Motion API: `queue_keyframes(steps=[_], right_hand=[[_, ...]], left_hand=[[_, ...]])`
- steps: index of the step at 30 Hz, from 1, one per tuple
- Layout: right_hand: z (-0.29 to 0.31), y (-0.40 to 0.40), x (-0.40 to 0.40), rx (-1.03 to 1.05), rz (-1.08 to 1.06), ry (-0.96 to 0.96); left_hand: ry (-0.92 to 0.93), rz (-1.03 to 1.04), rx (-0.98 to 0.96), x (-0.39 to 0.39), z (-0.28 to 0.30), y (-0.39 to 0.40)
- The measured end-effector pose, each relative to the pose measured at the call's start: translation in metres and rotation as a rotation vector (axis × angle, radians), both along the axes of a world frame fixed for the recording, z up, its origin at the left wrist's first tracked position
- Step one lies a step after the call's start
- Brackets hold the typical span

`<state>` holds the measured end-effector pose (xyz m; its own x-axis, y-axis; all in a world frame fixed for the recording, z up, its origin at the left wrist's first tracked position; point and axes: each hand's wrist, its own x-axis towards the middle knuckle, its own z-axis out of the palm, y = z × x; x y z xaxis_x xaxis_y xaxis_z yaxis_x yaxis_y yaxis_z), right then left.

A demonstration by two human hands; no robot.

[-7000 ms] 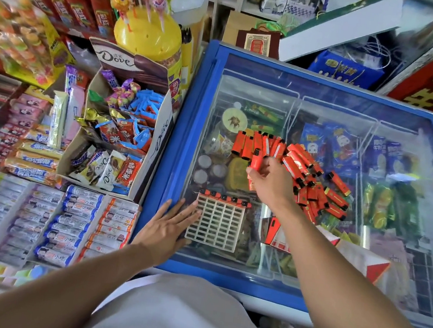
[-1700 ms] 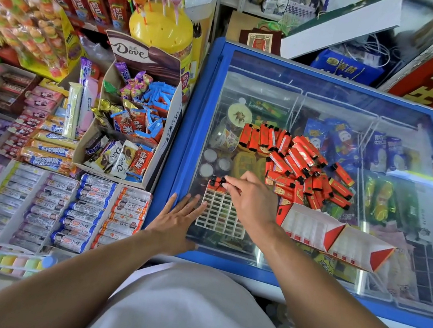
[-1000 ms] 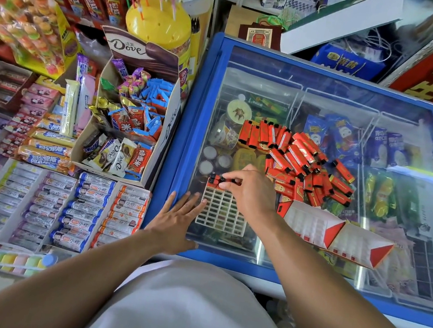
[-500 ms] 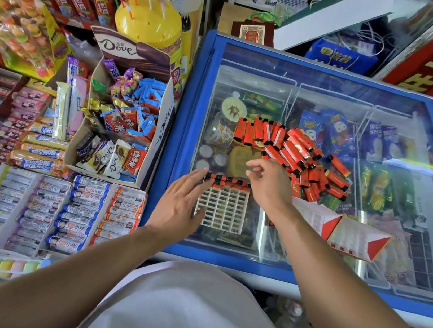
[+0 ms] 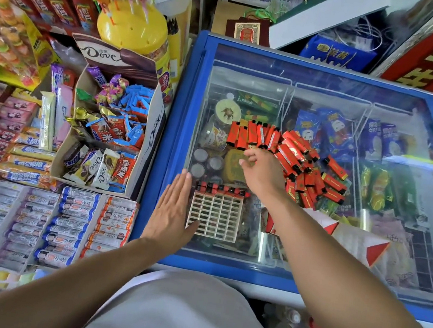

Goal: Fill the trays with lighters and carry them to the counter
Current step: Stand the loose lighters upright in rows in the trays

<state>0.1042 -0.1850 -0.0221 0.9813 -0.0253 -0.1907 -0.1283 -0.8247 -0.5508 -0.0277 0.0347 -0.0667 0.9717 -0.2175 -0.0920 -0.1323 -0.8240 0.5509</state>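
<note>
Now the lighters (image 5: 288, 157) are piled just past the right hand (image 5: 261, 173), held open and empty; the tray (image 5: 213, 216) is touched by the flat left hand (image 5: 172, 213).

Glossy red plastic lighters (image 5: 289, 152), matt cream plastic grid tray (image 5: 215, 216), smooth reflective glass freezer lid (image 5: 331, 91).

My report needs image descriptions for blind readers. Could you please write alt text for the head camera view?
A person's right hand reaches open toward a pile of red lighters on a blue glass-topped freezer. The left hand lies flat against a white grid tray with only its far row filled. Sweets displays stand to the left.
</note>
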Motion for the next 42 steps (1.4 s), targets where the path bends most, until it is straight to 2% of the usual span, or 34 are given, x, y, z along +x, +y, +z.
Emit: queue_keyframes(steps=[3, 6, 8, 10, 13, 20, 23, 26, 32, 36, 42], right_hand=[[-0.002, 0.005, 0.03, 0.043, -0.05, 0.04], [-0.004, 0.011, 0.055, -0.011, -0.033, 0.042], [-0.007, 0.017, 0.068, -0.105, 0.073, 0.022], [-0.011, 0.021, 0.076, -0.24, 0.194, 0.032], [-0.01, 0.015, 0.085, -0.342, 0.25, 0.036], [-0.001, -0.022, 0.088, -0.352, 0.22, -0.055], [-0.001, -0.026, 0.082, -0.337, 0.285, -0.084], [-0.006, -0.021, 0.076, -0.391, 0.348, -0.049], [-0.016, -0.009, 0.069, -0.493, 0.307, 0.033], [-0.016, -0.005, 0.064, -0.466, 0.302, 0.1], [-0.011, -0.005, 0.039, -0.36, 0.318, 0.077]], left_hand=[[0.008, 0.044, 0.003, -0.006, -0.008, 0.007], [-0.141, -0.104, 0.009, -0.011, -0.015, 0.017], [-0.156, -0.252, 0.091, -0.012, -0.023, 0.022], [-0.091, -0.366, 0.225, -0.011, -0.033, 0.026], [-0.014, -0.441, 0.382, -0.008, -0.041, 0.028], [0.058, -0.382, 0.357, 0.0, -0.04, 0.022], [0.086, -0.364, 0.352, 0.002, -0.037, 0.02], [0.101, -0.364, 0.353, 0.003, -0.035, 0.018], [0.149, -0.352, 0.353, 0.002, -0.029, 0.013], [0.159, -0.33, 0.38, 0.001, -0.023, 0.009], [0.196, -0.322, 0.392, 0.0, -0.019, 0.005]])
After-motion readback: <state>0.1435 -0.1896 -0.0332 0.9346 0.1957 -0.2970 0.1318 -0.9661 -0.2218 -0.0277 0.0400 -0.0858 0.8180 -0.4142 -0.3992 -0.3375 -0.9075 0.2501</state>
